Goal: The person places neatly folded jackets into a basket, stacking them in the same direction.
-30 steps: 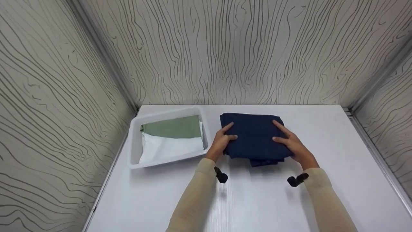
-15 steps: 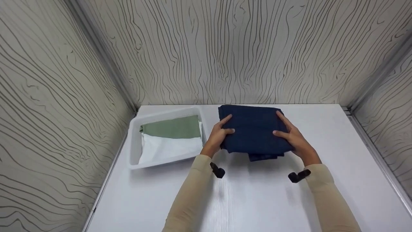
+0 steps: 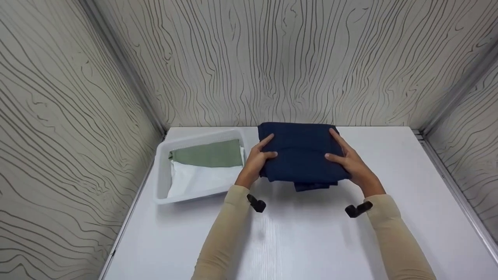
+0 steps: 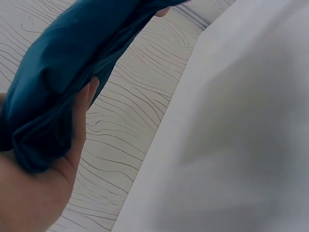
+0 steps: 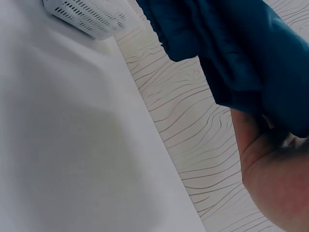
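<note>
A folded dark blue garment (image 3: pixel 301 155) is held up above the table, with a loose folded end hanging below its near edge. My left hand (image 3: pixel 255 162) grips its left side, thumb on top and some fingers underneath. On the right side my right hand (image 3: pixel 356 167) holds it the same way. Both wrist views show the blue cloth (image 4: pixel 63 63) between thumb and fingers, lifted off the surface. To the left stands a white plastic basket (image 3: pixel 163 175), with a folded green cloth (image 3: pixel 210 154) and a white cloth (image 3: pixel 206 179) lying in it.
The white table (image 3: pixel 303 241) meets a wood-grain patterned wall (image 3: pixel 249 62) at the back. Another patterned panel (image 3: pixel 50 136) rises on the left. The basket's slotted side (image 5: pixel 91 19) appears in the right wrist view. My left forearm passes close to the basket's right corner.
Both hands have raised the blue garment and carried it away from me and slightly left, closer to the basket. The basket and its cloths have stayed put.
</note>
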The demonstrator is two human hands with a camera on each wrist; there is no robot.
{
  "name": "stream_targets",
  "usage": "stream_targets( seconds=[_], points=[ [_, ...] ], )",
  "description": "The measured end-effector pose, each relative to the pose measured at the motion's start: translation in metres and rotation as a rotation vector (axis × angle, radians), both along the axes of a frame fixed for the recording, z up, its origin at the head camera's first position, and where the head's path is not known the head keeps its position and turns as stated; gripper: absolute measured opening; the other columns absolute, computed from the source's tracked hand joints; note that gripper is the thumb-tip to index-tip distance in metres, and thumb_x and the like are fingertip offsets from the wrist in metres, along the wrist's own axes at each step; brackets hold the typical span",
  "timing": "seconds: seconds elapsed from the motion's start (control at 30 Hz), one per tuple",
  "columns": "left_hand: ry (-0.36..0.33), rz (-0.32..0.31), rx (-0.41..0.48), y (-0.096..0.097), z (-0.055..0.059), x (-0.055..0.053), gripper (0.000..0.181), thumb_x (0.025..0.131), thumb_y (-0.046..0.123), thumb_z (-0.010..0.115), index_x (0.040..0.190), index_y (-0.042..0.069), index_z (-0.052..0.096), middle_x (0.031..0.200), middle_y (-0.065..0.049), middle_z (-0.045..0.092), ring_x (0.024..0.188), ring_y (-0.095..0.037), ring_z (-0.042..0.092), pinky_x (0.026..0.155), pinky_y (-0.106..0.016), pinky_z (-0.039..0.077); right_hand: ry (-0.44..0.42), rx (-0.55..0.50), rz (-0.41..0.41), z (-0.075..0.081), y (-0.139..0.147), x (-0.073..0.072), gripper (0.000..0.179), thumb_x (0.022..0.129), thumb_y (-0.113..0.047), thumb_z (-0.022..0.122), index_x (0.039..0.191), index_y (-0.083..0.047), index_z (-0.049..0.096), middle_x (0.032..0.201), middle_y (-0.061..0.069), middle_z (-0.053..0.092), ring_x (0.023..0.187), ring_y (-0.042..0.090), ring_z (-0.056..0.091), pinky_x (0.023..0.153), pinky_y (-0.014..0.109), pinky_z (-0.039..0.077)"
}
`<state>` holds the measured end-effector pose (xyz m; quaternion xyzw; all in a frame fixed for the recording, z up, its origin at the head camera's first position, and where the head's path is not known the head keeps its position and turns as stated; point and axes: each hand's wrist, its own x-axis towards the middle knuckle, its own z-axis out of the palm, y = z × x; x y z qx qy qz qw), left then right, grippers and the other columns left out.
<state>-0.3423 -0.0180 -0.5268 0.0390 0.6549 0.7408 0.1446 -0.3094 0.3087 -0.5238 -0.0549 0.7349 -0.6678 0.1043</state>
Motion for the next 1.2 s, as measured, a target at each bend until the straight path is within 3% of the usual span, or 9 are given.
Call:
stream_targets(
  seconds=[0.37, 0.73, 0.83, 1.2],
  points=[
    [-0.003, -0.023, 0.028, -0.025, 0.006, -0.001, 0.074, 0.093, 0.004, 0.068, 0.160, 0.030, 0.051, 0.178, -0.006, 0.025, 0.164, -0.031, 0.023, 0.133, -0.052, 0.021, 0.050, -0.035, 0.086, 0.006, -0.015, -0.007, 0.085, 0.107, -0.018, 0.066, 0.172, -0.038, 0.014, 0.181, -0.002, -0.011, 0.167, 0.026, -0.012, 0.134, 0.055, -0.003],
    [0.000, -0.053, 0.045, -0.054, 0.010, -0.003, 0.078, 0.092, 0.005, 0.067, 0.163, 0.029, 0.046, 0.180, -0.006, 0.017, 0.164, -0.030, 0.021, 0.133, -0.050, 0.023, 0.000, -0.093, 0.111, 0.014, -0.036, -0.014, 0.073, 0.112, -0.025, 0.056, 0.171, -0.038, 0.017, 0.180, -0.003, -0.017, 0.166, 0.024, -0.018, 0.134, 0.055, -0.004],
    [-0.018, -0.052, 0.067, -0.061, 0.011, -0.003, 0.079, 0.093, 0.005, 0.066, 0.164, 0.031, 0.045, 0.180, -0.006, 0.013, 0.164, -0.031, 0.021, 0.132, -0.051, 0.026, -0.015, -0.119, 0.112, 0.016, -0.043, -0.015, 0.071, 0.112, -0.025, 0.055, 0.171, -0.038, 0.018, 0.180, -0.004, -0.016, 0.166, 0.024, -0.017, 0.135, 0.055, -0.002],
    [0.014, -0.016, 0.074, -0.087, 0.014, -0.002, 0.078, 0.094, 0.007, 0.062, 0.165, 0.031, 0.043, 0.181, -0.007, 0.009, 0.166, -0.031, 0.012, 0.134, -0.053, 0.017, -0.027, -0.167, 0.144, 0.020, -0.067, -0.024, 0.069, 0.112, -0.021, 0.053, 0.171, -0.040, 0.021, 0.181, -0.003, -0.014, 0.167, 0.026, -0.014, 0.134, 0.057, -0.001]
  ],
)
